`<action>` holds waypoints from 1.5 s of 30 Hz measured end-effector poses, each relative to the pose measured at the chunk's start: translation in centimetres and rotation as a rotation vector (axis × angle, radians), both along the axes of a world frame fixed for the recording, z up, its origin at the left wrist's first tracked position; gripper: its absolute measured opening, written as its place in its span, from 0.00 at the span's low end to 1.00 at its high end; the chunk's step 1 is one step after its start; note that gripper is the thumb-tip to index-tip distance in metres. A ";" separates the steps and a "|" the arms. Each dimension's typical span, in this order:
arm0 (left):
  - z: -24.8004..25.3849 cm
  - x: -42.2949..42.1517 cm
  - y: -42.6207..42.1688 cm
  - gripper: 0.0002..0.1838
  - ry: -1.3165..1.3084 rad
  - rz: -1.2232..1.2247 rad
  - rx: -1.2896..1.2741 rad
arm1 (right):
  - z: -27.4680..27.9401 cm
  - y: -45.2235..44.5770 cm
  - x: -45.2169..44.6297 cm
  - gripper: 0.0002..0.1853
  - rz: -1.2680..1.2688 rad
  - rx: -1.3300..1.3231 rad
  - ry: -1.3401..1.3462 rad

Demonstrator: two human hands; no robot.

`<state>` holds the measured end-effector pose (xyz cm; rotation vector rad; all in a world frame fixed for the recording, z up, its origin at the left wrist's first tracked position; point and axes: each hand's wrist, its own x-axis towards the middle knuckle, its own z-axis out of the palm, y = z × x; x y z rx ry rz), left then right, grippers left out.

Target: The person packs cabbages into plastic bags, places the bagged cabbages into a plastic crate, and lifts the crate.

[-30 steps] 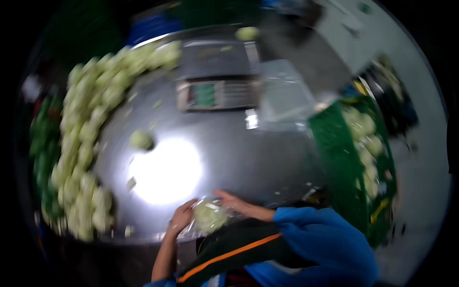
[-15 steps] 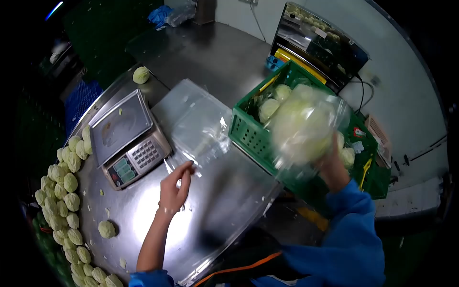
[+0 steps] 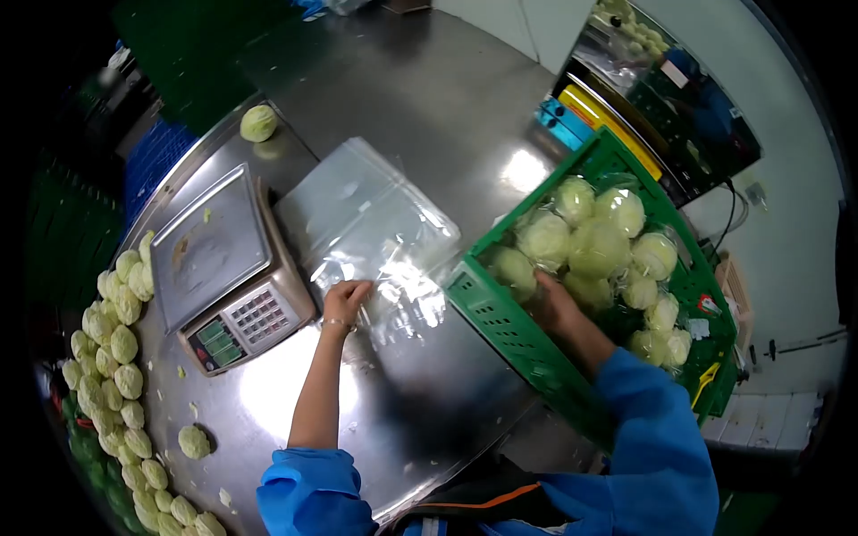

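Observation:
My left hand (image 3: 347,304) is at the near edge of a stack of clear plastic bags (image 3: 357,210), its thumb and fingers pinched together on the film. My right hand (image 3: 563,311) reaches down into a green crate (image 3: 500,326). Its fingers, partly hidden, curl against a bagged cabbage (image 3: 513,272) at the crate's left side. More cabbages in clear film (image 3: 599,248) lie around that hand and towards the right end of the crate.
Left of the bags stands a weighing scale (image 3: 241,295) with a steel tray. Bare cabbages (image 3: 125,380) are heaped along the table's left edge. Single cabbages lie behind (image 3: 258,123) and in front (image 3: 193,441) of the scale. A yellow-handled tool (image 3: 706,382) is in the crate's right end.
My right hand has lowered the film-wrapped cabbage from above the crate down into it. My left hand stays by the bag stack, now against its near edge. The view has shifted.

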<state>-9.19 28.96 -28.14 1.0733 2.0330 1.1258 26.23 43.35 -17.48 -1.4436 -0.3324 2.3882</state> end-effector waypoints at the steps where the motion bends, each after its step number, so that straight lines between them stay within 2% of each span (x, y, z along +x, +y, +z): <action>1: 0.1 -0.7 0.1 0.13 -0.151 0.045 0.012 | 1.2 -0.3 0.6 0.25 0.103 0.080 -0.159; 2: 0.7 -0.9 0.2 0.14 -0.302 0.099 0.029 | 0.0 -0.4 2.4 0.21 0.083 0.089 -0.201; 3: 2.8 -0.9 0.0 0.14 -0.173 0.095 0.042 | 0.9 -1.1 4.1 0.18 0.125 0.102 -0.258; 4: 4.8 -0.5 -0.3 0.13 -0.047 0.095 0.052 | 2.3 -1.4 6.5 0.19 0.154 0.150 -0.179; 5: 4.8 0.3 -0.4 0.14 0.089 0.071 0.135 | 7.5 -3.1 5.3 0.20 0.109 0.276 -0.272; 6: 4.3 1.4 -0.7 0.14 0.226 0.041 0.214 | 10.2 -4.1 5.0 0.20 0.070 0.485 -0.474; 8: 1.1 3.4 0.0 0.16 0.497 -0.068 0.368 | 14.2 -6.1 3.6 0.20 0.183 0.868 -0.428; 10: -1.3 4.3 -0.6 0.18 0.743 -0.045 0.214 | 15.4 -9.0 3.2 0.20 0.298 1.207 -0.409; 12: -2.0 2.6 1.1 0.18 0.316 0.019 0.191 | 16.3 -14.2 1.7 0.17 0.679 1.530 -0.741; 13: -2.4 3.2 0.6 0.18 0.075 0.037 0.158 | 15.7 -15.5 2.0 0.16 0.614 1.621 -0.790; 14: 1.0 3.2 0.1 0.19 -0.175 0.153 0.127 | 14.6 -16.5 2.6 0.16 0.563 1.701 -0.834; 15: 3.4 3.4 -0.6 0.15 -0.285 0.208 0.287 | 13.9 -17.6 3.2 0.16 0.522 1.784 -0.860; 16: 5.9 3.0 -1.9 0.13 -0.364 0.290 0.460 | 13.4 -18.3 3.6 0.15 0.293 1.653 -0.809; 18: 14.1 4.8 -10.1 0.10 0.013 0.109 0.413 | 13.6 -19.6 1.5 0.12 -0.041 1.690 -0.637; 20: 15.6 6.6 -18.4 0.10 0.598 -0.128 0.753 | 12.4 -20.0 -1.7 0.10 -0.060 1.664 -0.436; 22: 13.3 7.2 -28.0 0.11 0.708 -0.223 0.616 | 9.9 -21.0 -6.4 0.08 0.195 1.529 -0.381; 23: 10.7 6.5 -32.6 0.14 0.647 -0.127 0.518 | 8.2 -22.0 -8.7 0.08 0.215 1.433 -0.234; 24: 8.5 6.1 -38.5 0.14 0.573 0.071 0.191 | 7.0 -23.1 -10.7 0.08 0.226 1.331 -0.100; 25: 8.7 6.4 -44.3 0.11 0.686 0.428 0.183 | 7.4 -25.4 -13.1 0.08 0.349 1.389 -0.070; 27: 11.5 9.0 -52.7 0.12 0.545 1.096 0.028 | 7.9 -29.3 -18.4 0.09 0.538 1.329 0.045; 28: 12.5 10.5 -55.4 0.11 0.629 1.132 0.014 | 7.5 -31.2 -21.4 0.10 0.664 1.352 0.152; 29: 12.4 11.6 -57.9 0.12 0.761 1.030 -0.087 | 6.9 -33.8 -25.4 0.10 0.794 1.374 0.279; 32: 11.8 13.5 -62.5 0.13 0.569 0.961 -0.347 | 5.5 -45.5 -37.9 0.20 1.153 1.520 0.555; 33: 10.3 14.4 -63.1 0.16 0.600 1.049 -0.326 | 5.8 -50.0 -41.0 0.24 1.282 1.594 0.631; 34: 11.7 14.3 -62.8 0.17 0.602 1.076 -0.289 | 6.2 -54.8 -43.5 0.29 1.420 1.566 0.723; 35: 12.0 14.4 -62.3 0.18 0.516 1.089 -0.210 | 5.8 -59.6 -45.9 0.33 1.469 1.613 0.889; 36: 11.9 14.5 -61.0 0.20 0.136 1.232 -0.007 | 5.2 -64.2 -47.7 0.37 1.507 1.654 1.061; 37: 4.7 15.5 -61.7 0.21 0.462 0.916 -0.311 | 5.0 -68.6 -48.8 0.44 1.626 1.671 0.984; 38: 5.5 14.5 -60.5 0.20 0.448 0.973 -0.285 | 5.0 -72.8 -49.4 0.52 1.731 1.692 0.903; 39: 3.8 15.2 -59.5 0.16 0.399 0.967 -0.302 | 3.2 -76.7 -50.0 0.57 1.712 1.713 0.859; 40: 4.4 14.4 -59.2 0.13 0.382 1.041 -0.262 | 1.1 -80.2 -50.6 0.63 1.688 1.736 0.812; 41: 5.0 13.6 -58.9 0.11 0.366 1.114 -0.217 | 0.0 -83.1 -51.0 0.64 1.711 1.705 0.705; 42: 8.5 12.7 -59.2 0.10 0.298 1.174 -0.149 | -1.1 -85.4 -51.1 0.65 1.735 1.665 0.591; 43: 8.1 12.3 -59.7 0.11 0.289 1.195 -0.154 | -2.0 -87.0 -50.7 0.60 1.840 1.711 0.378; 44: 7.6 12.9 -59.9 0.12 0.272 1.215 -0.161 | -3.0 -87.6 -51.0 0.58 1.790 1.690 0.449; 45: 1.7 15.8 -59.9 0.17 0.213 1.070 -0.302 | -4.2 -87.5 -51.4 0.56 1.743 1.671 0.513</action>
